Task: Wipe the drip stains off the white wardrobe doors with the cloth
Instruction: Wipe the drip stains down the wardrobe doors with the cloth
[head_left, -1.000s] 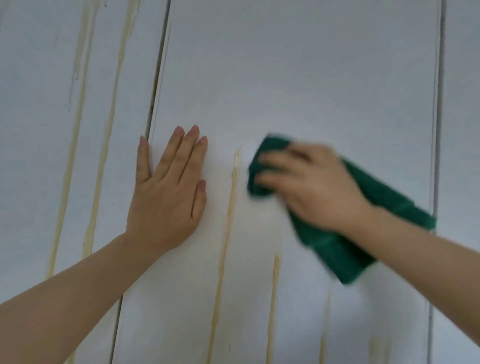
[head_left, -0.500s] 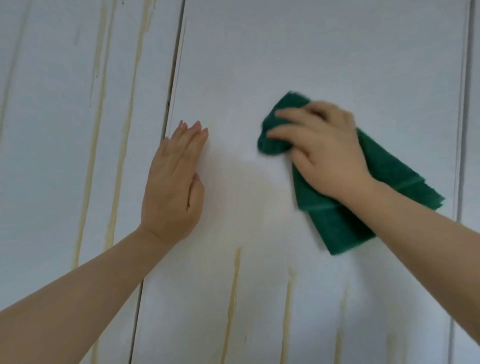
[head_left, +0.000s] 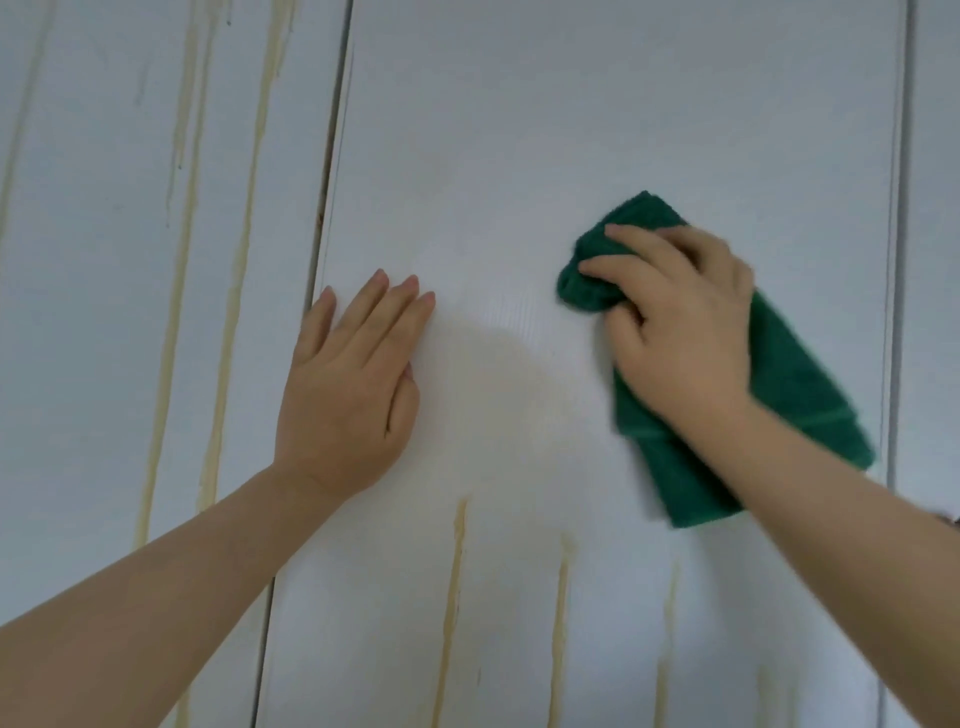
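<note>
- The right hand (head_left: 680, 332) presses a green cloth (head_left: 800, 400) against the middle door (head_left: 571, 130). Its fingers curl over the bunched upper end of the cloth and grip it.
- The rest of the cloth trails down and to the right from under the palm and wrist, flat on the door, and its lower edge is slightly blurred.
- The left hand (head_left: 348, 384) lies flat on the same door. Its fingers are straight and close together, pointing up and slightly right, and it holds nothing.
- The little-finger side of this hand sits just beside the dark gap (head_left: 327, 208) between the middle door and the left door (head_left: 104, 260).
- Between the two hands the door surface shows only a faint pale smear.
- Below the hands, yellowish drip streaks (head_left: 456, 597) run down the middle door, side by side, to the bottom of the view.
- On the left door, longer yellow stains (head_left: 231, 312) run from the top almost to the left forearm.
- A narrow strip of a third door (head_left: 935, 208) shows at the right edge.
</note>
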